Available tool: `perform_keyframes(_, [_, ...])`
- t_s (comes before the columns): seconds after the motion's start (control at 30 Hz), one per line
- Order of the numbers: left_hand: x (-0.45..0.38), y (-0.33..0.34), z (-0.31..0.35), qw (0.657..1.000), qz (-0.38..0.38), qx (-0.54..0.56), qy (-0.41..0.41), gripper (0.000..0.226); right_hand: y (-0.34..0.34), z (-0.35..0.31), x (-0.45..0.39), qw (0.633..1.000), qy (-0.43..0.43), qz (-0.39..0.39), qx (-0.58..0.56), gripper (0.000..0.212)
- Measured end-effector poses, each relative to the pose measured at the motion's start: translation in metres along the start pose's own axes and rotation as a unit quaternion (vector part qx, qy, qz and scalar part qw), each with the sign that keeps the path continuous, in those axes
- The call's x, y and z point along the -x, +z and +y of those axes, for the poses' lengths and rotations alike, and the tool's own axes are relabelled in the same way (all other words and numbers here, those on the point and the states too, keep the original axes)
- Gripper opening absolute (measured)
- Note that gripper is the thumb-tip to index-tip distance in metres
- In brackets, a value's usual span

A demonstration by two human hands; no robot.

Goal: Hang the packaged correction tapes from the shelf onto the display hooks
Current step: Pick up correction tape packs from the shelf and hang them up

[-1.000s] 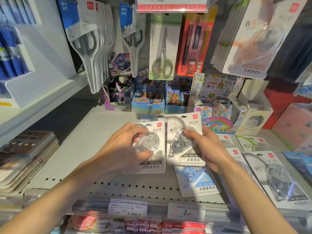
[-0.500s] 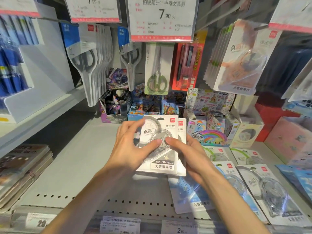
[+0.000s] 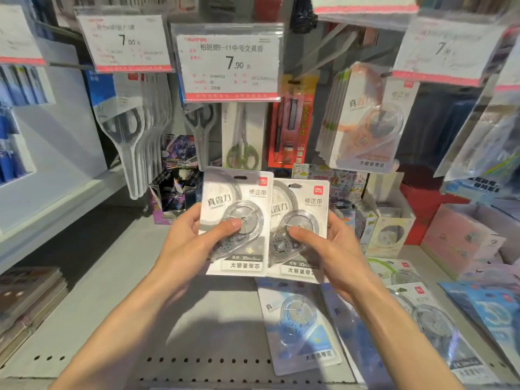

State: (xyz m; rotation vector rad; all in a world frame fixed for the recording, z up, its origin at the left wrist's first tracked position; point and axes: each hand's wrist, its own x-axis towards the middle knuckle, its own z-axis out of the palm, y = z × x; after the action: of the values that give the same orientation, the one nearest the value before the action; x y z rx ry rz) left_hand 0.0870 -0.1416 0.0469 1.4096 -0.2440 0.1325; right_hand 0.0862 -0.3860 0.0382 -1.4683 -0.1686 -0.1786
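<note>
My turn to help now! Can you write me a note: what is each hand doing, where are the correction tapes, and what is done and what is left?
Left hand: grips the front grey correction tape pack, thumb on its blister.
Right hand: grips the second grey pack, tucked partly behind the first. Both packs are held upright above the shelf.
Hanging already: a row of orange correction tape packs on a hook, upper right.
Left to do: hang these two packs, then the ones lying flat on the shelf, such as the blue pack and the packs further right.
</note>
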Motion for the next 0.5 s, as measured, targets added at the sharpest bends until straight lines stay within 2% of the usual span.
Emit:
perform_keyframes(0.13, [-0.002,0.013,0.023,0.997,-0.007,-0.045,0.07,0.043,-0.023,-0.024,0.004,0.997,-0.058,0.032,0.037,0.045])
perform_keyframes(0.33, [-0.005,0.052,0.05,0.985,-0.031,-0.084,0.145,0.042,-0.063,-0.061,0.012,0.988,-0.13,0.052,0.06,0.059])
perform_keyframes(0.5, [-0.011,0.088,0.069,0.978,-0.041,-0.106,0.175,0.039,-0.096,-0.084,0.015,0.979,-0.17,0.078,0.076,0.052])
